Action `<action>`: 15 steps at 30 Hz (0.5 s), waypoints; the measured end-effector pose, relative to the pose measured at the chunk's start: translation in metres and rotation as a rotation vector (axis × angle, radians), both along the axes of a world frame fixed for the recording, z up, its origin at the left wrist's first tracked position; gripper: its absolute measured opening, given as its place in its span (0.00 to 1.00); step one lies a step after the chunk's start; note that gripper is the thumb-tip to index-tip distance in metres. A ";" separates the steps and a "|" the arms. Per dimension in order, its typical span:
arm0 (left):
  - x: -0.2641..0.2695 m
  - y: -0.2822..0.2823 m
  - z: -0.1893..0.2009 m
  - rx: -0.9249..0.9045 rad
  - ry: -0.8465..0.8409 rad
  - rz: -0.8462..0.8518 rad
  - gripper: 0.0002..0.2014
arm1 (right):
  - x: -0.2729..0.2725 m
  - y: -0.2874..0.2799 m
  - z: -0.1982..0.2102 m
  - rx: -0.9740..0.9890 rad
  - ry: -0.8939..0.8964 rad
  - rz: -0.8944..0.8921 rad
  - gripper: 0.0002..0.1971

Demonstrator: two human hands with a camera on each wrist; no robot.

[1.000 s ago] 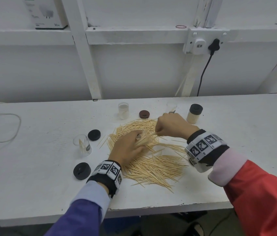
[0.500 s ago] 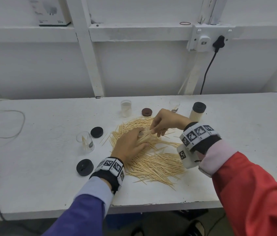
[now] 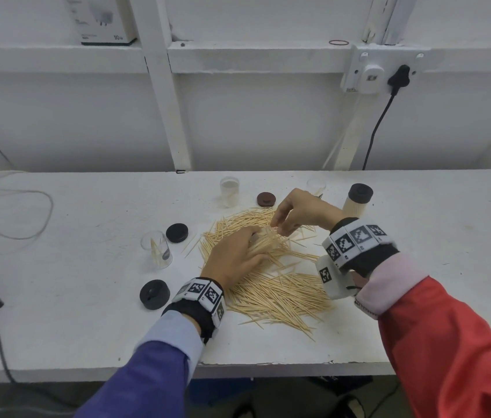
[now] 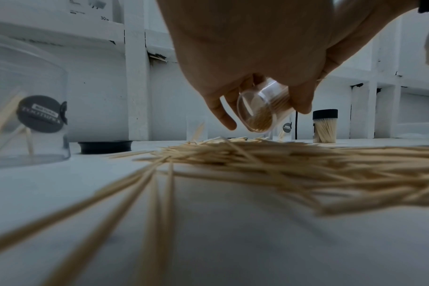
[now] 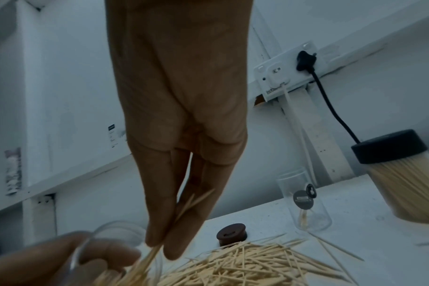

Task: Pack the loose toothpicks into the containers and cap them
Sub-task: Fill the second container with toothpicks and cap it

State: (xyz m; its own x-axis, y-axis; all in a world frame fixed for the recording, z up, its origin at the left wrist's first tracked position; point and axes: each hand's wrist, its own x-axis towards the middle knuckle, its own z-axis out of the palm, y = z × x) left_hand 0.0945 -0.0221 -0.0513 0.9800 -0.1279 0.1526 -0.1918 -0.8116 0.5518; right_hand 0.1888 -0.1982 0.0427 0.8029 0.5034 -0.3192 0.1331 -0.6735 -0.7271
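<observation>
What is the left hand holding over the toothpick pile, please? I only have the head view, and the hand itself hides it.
Observer: The left wrist view shows the left hand gripping a clear container, tipped on its side and partly filled with toothpicks.
Operator: Thank you. Is the right hand carrying anything?
Observer: Yes. In the right wrist view the right hand pinches a small bunch of toothpicks at that container's mouth.
Operator: And the jar half hidden behind the right hand?
Observer: That uncapped jar stands upright with only a few toothpicks inside.
</observation>
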 end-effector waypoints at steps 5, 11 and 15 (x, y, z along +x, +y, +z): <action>-0.001 0.000 0.001 -0.024 -0.006 0.008 0.32 | -0.003 0.006 -0.004 -0.014 -0.059 -0.018 0.07; -0.001 0.000 0.001 -0.039 -0.013 0.023 0.32 | -0.002 0.003 -0.004 0.069 0.035 -0.024 0.09; -0.001 0.000 0.001 -0.042 -0.008 0.025 0.32 | -0.001 0.003 -0.003 -0.011 -0.049 -0.006 0.10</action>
